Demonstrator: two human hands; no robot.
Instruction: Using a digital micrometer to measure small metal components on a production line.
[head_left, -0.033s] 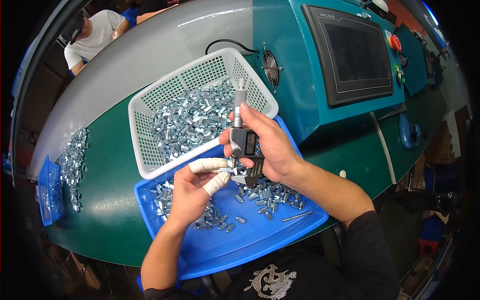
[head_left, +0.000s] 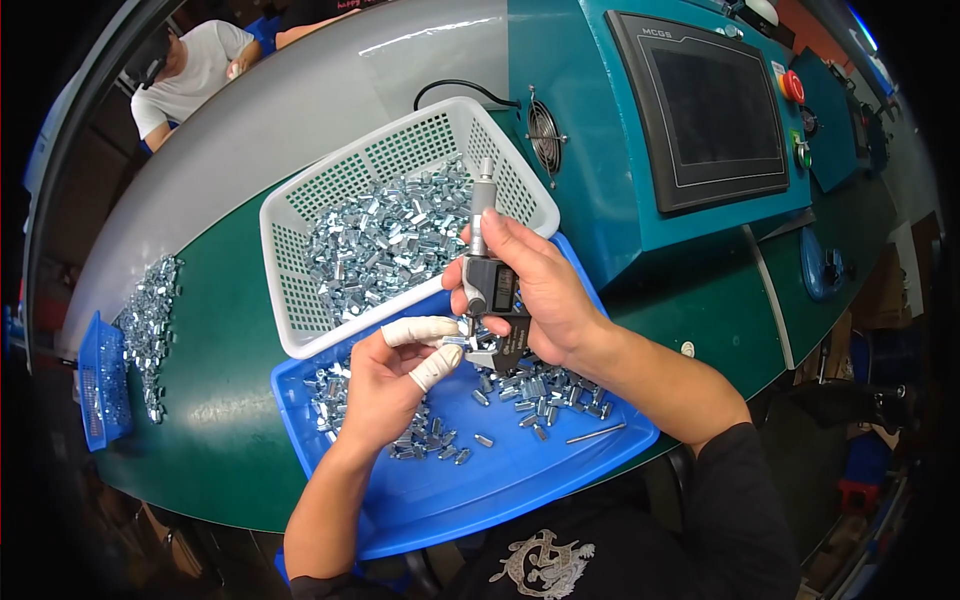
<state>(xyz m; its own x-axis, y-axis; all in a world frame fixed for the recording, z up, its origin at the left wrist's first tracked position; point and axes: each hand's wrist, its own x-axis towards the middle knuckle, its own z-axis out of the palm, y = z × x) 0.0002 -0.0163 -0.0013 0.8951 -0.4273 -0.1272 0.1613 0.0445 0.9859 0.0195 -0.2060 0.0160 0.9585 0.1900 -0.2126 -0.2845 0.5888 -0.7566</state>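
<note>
My right hand (head_left: 555, 300) is wrapped round a digital micrometer (head_left: 482, 215), its thimble pointing up and away and its small display facing me. White covers sleeve the thumb and a finger of my left hand (head_left: 380, 390), which pinches a small shiny metal hex piece (head_left: 455, 341) at the micrometer's jaws. Whether both jaw faces touch the piece is too small to tell. Below both hands is a blue tray (head_left: 470, 510) with many loose metal hex pieces (head_left: 545, 390) in it. Behind it, a white plastic basket (head_left: 283, 322) holds a large heap of the same pieces.
A thin metal rod (head_left: 596, 434) lies at the tray's right. At the back right stands a teal machine (head_left: 590, 200) with a dark screen (head_left: 715, 105). Another heap of pieces (head_left: 150, 335) and a blue basket (head_left: 97, 390) are far left. Another person (head_left: 195, 75) sits beyond the table.
The whole view has shifted very slightly. Both hands, the micrometer and the hex piece keep the same positions relative to each other.
</note>
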